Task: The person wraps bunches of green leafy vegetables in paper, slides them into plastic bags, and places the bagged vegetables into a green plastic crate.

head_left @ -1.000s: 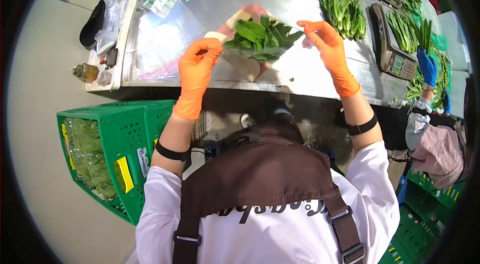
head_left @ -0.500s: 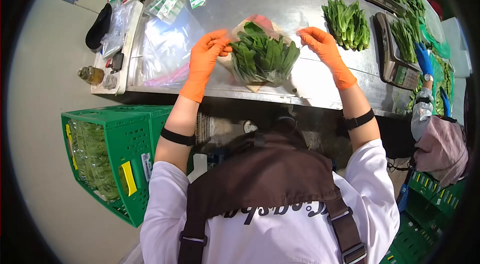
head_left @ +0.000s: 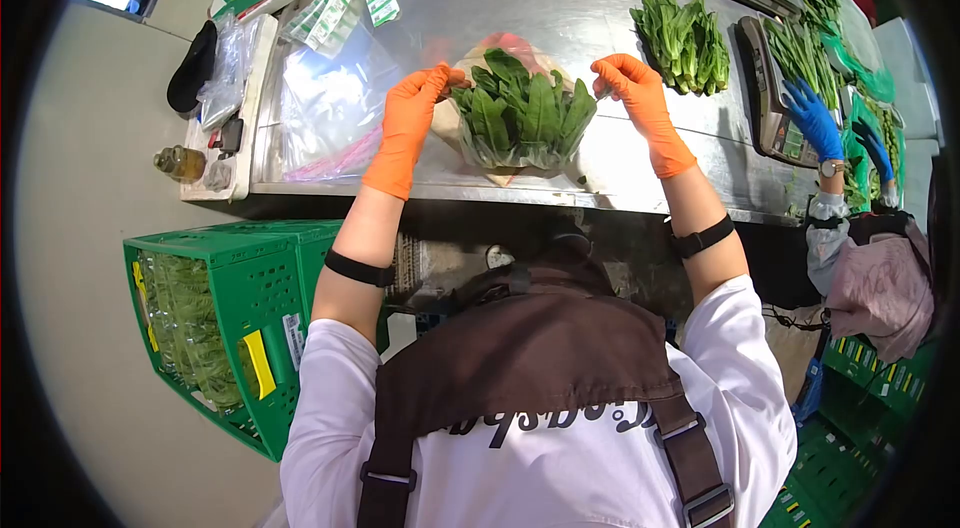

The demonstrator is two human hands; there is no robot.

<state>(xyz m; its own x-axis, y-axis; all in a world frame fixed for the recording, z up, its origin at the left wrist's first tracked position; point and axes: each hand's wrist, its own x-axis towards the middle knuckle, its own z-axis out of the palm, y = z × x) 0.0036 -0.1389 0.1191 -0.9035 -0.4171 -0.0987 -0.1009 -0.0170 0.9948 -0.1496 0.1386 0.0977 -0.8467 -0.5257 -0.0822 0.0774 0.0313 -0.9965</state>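
Dark green leafy vegetables point(head_left: 530, 118) sit inside a clear plastic bag point(head_left: 515, 156) at the front of the metal table. My left hand point(head_left: 412, 118), in an orange glove, pinches the bag's upper edge on the left side. On the opposite side, my right hand point(head_left: 640, 103), also gloved in orange, has thumb and fingers closed on the other end of the bag's edge. Between my hands the mouth of the bag is stretched sideways, though its transparent film is hard to follow. Behind the bag lies something tan and reddish point(head_left: 512, 46), partly hidden.
Flat plastic bags point(head_left: 325, 118) and a label strip point(head_left: 340, 3) lie to the left. A bunch of greens point(head_left: 682, 46) and scales point(head_left: 768, 93) are on the right, beside a co-worker's blue-gloved hand point(head_left: 815, 123). A green crate point(head_left: 270, 318) holds bagged greens below left.
My hands remain at the bag's edge with little movement, and the leaves show more clearly. The co-worker's blue-gloved hand has moved left onto the near scale.
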